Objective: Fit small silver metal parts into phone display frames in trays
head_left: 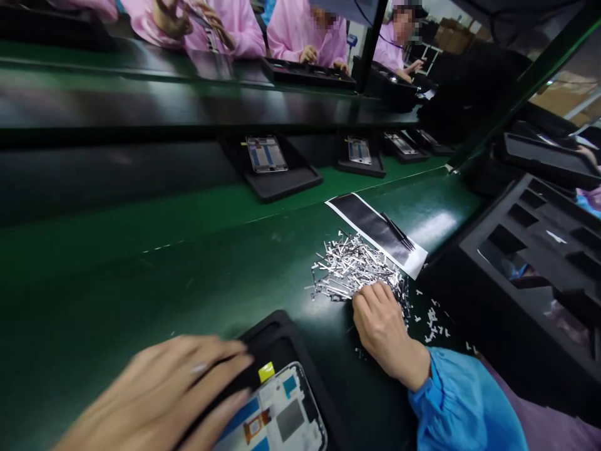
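My left hand (173,394), slightly blurred, reaches over the left side of a phone frame (291,410) with its fingers stretched out. The frame is silvery with blue patches, a copper-coloured flex piece and a yellow tab (266,372); it lies in a black tray (307,351). Part of the frame is hidden under my left fingers. At the near edge of a heap of small silver and black strips (350,263), my right hand (382,332) has its fingers curled together and pointing down. Its fingertips are hidden, so what they pinch does not show.
A black sheet with white edges (370,225) carries dark tweezers (399,232). Small white bits (432,326) lie scattered to the right, beside a large black foam box (526,263). Trays with phone frames (267,154) line the conveyor; people in pink (305,31) sit across.
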Demonstrator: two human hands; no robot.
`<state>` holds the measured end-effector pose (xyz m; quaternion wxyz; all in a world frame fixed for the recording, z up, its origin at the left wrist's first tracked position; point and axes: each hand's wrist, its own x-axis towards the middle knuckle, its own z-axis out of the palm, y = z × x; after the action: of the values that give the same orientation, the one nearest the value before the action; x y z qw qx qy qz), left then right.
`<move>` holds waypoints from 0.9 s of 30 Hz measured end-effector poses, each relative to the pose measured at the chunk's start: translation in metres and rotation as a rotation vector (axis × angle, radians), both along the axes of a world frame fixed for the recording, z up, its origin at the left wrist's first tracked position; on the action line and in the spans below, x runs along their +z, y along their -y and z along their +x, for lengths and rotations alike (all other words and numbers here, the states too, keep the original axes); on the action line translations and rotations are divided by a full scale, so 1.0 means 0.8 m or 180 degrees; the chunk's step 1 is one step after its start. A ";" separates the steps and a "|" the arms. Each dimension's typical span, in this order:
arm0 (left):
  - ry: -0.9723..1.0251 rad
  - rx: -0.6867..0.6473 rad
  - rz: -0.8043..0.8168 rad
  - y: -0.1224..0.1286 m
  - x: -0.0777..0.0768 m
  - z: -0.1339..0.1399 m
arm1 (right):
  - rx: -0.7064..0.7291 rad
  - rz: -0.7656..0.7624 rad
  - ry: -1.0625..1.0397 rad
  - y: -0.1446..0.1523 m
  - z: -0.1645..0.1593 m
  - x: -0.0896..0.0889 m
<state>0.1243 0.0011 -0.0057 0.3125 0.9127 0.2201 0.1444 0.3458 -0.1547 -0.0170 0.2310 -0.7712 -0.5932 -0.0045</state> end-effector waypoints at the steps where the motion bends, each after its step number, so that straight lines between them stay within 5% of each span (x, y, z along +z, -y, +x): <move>1: 0.0161 -0.0029 0.0067 0.009 0.010 0.021 | -0.0061 0.0108 -0.0155 0.000 0.000 0.003; 5: -0.0153 -0.0115 -0.0644 0.038 0.048 0.121 | -0.0276 0.0494 -0.0937 0.002 0.003 0.021; 9: 0.0040 0.0015 -0.2090 0.052 0.049 0.175 | -0.0395 0.0669 -0.1668 0.001 0.007 0.032; 15: 0.0518 0.0359 -0.2762 0.060 0.033 0.184 | -0.0456 0.0623 -0.2341 0.000 0.007 0.029; 27: 0.0859 0.0891 -0.3378 0.054 0.049 0.164 | -0.0210 0.0461 -0.2830 0.006 0.000 0.038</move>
<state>0.2558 -0.0418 0.0334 0.7318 0.5661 0.3396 0.1695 0.3455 -0.1597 0.0137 0.5165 -0.6986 -0.4095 0.2784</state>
